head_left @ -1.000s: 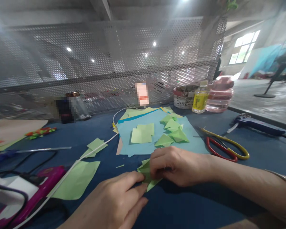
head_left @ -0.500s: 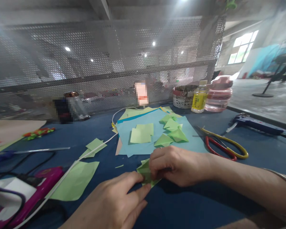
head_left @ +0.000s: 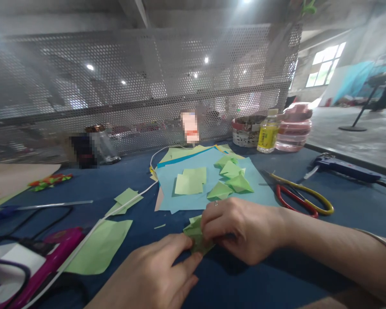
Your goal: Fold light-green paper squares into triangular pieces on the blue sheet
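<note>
A small piece of folded green paper (head_left: 197, 240) lies on the dark blue table between my two hands. My left hand (head_left: 162, 268) reaches in from below, its fingertips gripping the paper's left and lower edges. From the right, my right hand (head_left: 236, 229) is closed, with curled fingers pinching the paper; its thumb tip is partly hidden. Just beyond are several folded green paper pieces (head_left: 239, 182) and flat green squares (head_left: 191, 182), resting on light blue sheets (head_left: 183, 204).
Scissors (head_left: 304, 197) with red and yellow handles and a blue glue gun (head_left: 347, 167) lie right. Behind them stand a yellow-labelled bottle (head_left: 267, 135), a pink bottle (head_left: 294, 128) and a round basket (head_left: 246, 133). Left are loose green paper (head_left: 99, 246), a white cable (head_left: 91, 235) and a magenta power strip (head_left: 62, 240).
Both hands stay on the folded green paper, with only slight finger movement. The whole view has shifted a little.
</note>
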A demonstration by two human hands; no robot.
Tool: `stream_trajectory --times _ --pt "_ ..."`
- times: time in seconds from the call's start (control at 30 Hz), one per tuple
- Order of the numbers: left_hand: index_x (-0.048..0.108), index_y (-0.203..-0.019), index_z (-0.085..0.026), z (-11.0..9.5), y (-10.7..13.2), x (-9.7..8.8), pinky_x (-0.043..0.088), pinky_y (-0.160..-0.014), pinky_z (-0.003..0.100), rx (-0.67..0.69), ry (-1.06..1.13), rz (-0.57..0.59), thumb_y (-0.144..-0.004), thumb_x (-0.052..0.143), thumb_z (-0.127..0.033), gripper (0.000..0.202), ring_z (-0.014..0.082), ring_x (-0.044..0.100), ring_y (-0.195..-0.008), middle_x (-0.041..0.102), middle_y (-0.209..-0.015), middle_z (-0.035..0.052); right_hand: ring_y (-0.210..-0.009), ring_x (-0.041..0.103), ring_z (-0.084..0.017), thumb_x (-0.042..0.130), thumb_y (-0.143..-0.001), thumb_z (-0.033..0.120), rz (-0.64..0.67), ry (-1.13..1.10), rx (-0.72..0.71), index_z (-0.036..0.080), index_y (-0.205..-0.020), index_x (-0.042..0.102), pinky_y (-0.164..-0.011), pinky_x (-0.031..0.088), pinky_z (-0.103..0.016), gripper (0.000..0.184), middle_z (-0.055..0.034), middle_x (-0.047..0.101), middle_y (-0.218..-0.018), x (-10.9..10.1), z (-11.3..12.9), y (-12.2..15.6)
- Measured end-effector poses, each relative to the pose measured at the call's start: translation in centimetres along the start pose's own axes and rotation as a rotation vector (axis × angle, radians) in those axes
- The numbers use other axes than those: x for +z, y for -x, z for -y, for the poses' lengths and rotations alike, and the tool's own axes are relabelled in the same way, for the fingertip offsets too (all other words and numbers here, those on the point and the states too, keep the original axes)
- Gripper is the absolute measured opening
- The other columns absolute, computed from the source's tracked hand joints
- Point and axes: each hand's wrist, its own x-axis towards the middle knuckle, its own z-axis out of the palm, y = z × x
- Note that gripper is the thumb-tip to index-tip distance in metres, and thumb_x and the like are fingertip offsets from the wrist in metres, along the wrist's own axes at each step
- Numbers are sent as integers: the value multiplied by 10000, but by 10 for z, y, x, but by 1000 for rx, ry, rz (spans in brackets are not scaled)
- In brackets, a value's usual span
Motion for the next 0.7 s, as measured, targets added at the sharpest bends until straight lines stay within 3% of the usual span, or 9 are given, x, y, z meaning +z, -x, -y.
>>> stream_trajectory --times 0.17,0.4,0.7 --pt "634 -1116 -199 0 -1 0 578 -770 312 1 -11 -21 -922 378 -166 323 227 663 -922 641 -1044 68 -785 589 -148 489 -638 -29 37 75 -42 153 -935 708 -669 468 -239 412 -38 675 -893 1 0 0" --pt "662 -1083 -199 0 -2 -1 564 -715 274 -10 26 -3 -921 397 -154 314 219 658 -901 644 -1015 64 -788 516 -182 508 -654 58 69 262 -107 146 -738 645 -685 452 -302 183 -52 628 -785 -5 7 -4" --pt "663 -1046 -186 1 -2 -3 577 -743 263 12 -11 32 -894 442 -135 274 203 680 -874 654 -999 65 -765 503 -179 505 -662 61 44 270 -116 156 -710 624 -665 443 -290 160 -53 614 -765 -3 5 -3"
